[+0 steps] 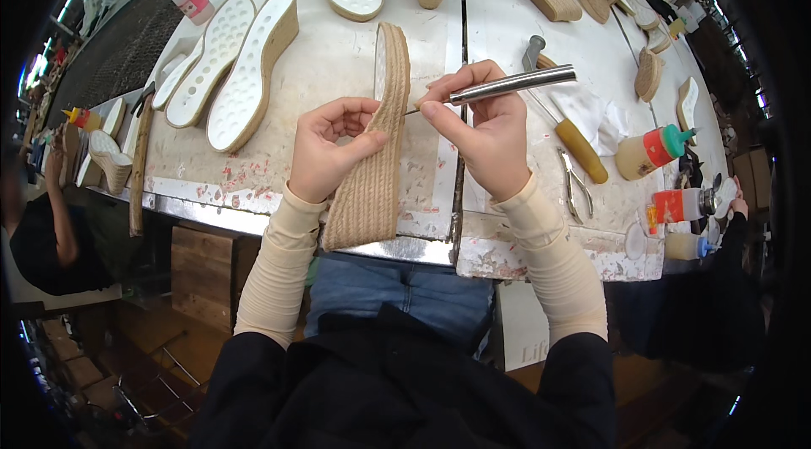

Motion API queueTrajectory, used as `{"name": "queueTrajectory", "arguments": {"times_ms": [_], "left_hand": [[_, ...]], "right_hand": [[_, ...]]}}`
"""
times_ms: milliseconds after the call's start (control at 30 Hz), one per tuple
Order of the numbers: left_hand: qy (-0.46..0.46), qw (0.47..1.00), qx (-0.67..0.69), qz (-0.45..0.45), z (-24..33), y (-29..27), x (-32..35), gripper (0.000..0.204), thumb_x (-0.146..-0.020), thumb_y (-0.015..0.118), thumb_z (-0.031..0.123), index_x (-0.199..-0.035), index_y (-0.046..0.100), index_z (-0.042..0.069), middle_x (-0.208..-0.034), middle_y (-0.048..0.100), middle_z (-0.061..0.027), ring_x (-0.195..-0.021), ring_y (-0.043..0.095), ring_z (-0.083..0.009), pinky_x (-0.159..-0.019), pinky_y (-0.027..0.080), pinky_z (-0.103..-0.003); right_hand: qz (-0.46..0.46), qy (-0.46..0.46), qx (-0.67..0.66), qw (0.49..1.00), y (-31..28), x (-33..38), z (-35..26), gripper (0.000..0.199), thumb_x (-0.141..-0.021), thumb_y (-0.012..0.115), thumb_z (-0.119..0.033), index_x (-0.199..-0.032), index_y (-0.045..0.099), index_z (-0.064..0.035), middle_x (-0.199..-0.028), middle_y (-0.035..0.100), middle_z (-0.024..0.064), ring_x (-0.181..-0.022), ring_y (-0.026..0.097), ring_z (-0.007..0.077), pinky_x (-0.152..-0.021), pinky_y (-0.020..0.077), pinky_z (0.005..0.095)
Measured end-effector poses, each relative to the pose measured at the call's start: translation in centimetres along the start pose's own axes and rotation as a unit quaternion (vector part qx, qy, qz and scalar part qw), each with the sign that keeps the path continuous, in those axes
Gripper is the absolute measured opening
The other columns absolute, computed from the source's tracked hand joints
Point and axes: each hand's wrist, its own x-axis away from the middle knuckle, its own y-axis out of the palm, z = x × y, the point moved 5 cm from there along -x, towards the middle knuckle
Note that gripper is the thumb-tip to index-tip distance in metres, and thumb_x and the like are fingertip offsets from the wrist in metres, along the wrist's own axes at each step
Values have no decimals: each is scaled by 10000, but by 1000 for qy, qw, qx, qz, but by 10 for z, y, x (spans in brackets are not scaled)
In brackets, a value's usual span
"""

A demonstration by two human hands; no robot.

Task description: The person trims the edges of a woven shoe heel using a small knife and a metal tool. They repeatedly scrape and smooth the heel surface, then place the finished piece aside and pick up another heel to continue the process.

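Note:
My left hand (336,145) grips a jute-wrapped wedge sole (372,187), its thumb on the braided side and its fingers at the inner edge. The sole stands on its side, thick heel toward me, a strip of its white face showing along the upper left. In my right hand (486,124) is an awl (515,84) with a shiny silver handle, pinched between thumb and fingers. Its thin dark shaft points left, and its tip meets the sole's right edge near my left thumb. Whether the tip is in the braid or only against it, I cannot tell.
More wedge soles (253,81) lie left and at the back. To the right are pliers (576,185), a yellow-handled tool (581,149), a hammer (534,52), a white cloth (591,115) and glue bottles (649,153). A wooden-handled tool (140,170) rests leftward. Other people sit at both sides.

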Motion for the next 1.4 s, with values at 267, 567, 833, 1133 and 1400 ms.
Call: {"name": "queueTrajectory", "arguments": {"times_ms": [267,567,833,1133,1400], "left_hand": [[-112,988,109,-17,-1,-3,-8,295,-814,701,-20,-1095,627,-68,-864,672,-50,-771,635,-86,-728,524,-210],[-83,991,89,-49,1,-6,0,402,-825,723,10,-1197,593,-69,-984,677,-86,-851,644,-109,-781,537,-229],[-54,997,54,19,11,-12,13,428,-830,741,42,-1220,596,-58,-1032,680,-112,-901,650,-131,-794,538,-241],[-52,993,-60,88,19,-7,15,185,-868,721,91,-972,698,-60,-838,706,-58,-757,642,-70,-695,506,-195],[-65,991,-120,13,22,-10,5,141,-898,687,99,-933,676,-37,-820,659,-3,-734,574,-33,-679,451,-171]], "right_hand": [[48,77,-106,990,-4,1,20,286,-783,755,-26,-959,530,-26,-863,650,63,-815,634,120,-783,523,259],[54,111,-132,984,-9,0,23,276,-827,708,19,-1009,506,-34,-913,677,91,-849,654,145,-819,525,259],[59,126,-161,977,-13,-1,30,268,-839,696,9,-1026,510,-35,-897,684,99,-849,662,156,-778,519,266],[63,121,-146,980,-15,-2,28,273,-834,699,10,-1025,509,-36,-901,686,104,-852,668,163,-779,523,265],[16,130,-145,981,-7,0,26,268,-814,721,8,-990,527,-46,-884,679,78,-839,665,144,-794,527,254]]}}
